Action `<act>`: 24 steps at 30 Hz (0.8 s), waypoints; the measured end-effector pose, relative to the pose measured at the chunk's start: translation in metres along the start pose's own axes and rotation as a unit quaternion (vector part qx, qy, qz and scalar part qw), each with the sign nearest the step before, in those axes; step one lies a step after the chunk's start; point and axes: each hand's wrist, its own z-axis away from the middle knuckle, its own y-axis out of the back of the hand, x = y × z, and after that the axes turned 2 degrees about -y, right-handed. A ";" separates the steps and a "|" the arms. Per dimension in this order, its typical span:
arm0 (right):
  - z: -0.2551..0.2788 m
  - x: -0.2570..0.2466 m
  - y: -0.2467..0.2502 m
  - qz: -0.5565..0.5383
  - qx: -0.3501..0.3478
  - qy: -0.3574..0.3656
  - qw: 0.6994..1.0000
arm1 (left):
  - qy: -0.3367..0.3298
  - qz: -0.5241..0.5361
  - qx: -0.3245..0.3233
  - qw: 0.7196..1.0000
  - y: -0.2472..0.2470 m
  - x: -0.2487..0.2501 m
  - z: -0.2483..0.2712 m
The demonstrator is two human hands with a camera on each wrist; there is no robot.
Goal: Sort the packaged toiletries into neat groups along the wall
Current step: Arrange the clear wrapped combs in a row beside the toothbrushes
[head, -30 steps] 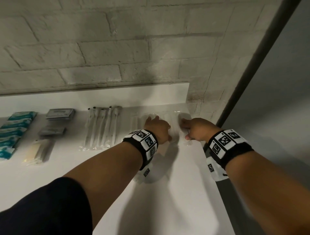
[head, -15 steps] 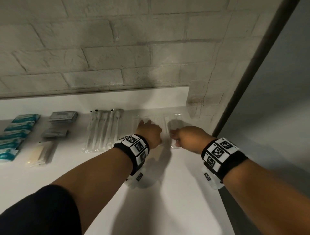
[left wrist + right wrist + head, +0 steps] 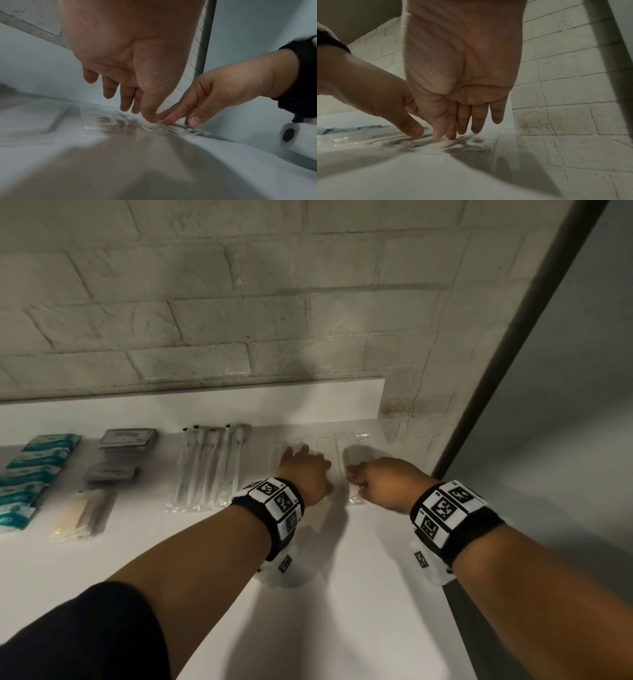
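Crinkly clear flat packets (image 3: 354, 450) under both hands' (image 3: 305, 474) (image 3: 383, 481) straight fingertips, apparently pressing, neither grip closed.

Head view: we look down along forearms toward wall (image 3: 239, 302). Wrist views sit low, close under palms, sharing clear packets (image 3: 109, 121).

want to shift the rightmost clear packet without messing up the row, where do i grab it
Probably the near short end of the rightmost clear packet, coming from the front with the right hand. It lies flat and thin, lengthwise toward the wall, with a neighbour close on its left.
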 end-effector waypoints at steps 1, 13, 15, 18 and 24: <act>0.001 0.000 -0.001 -0.015 0.004 -0.002 1.000 | 0.005 -0.005 0.022 1.000 -0.001 -0.001 0.002; 0.008 -0.037 0.004 0.053 -0.042 0.061 0.996 | 0.044 -0.024 -0.041 0.998 0.000 -0.014 0.029; 0.007 -0.036 0.004 0.055 -0.052 0.057 0.996 | 0.042 -0.025 -0.043 0.998 0.000 -0.014 0.028; 0.007 -0.035 0.003 0.055 -0.057 0.056 0.995 | 0.042 -0.018 -0.055 0.997 0.000 -0.015 0.027; 0.008 -0.048 0.004 0.001 -0.014 0.060 0.998 | 0.076 0.047 -0.020 0.996 -0.001 -0.026 0.039</act>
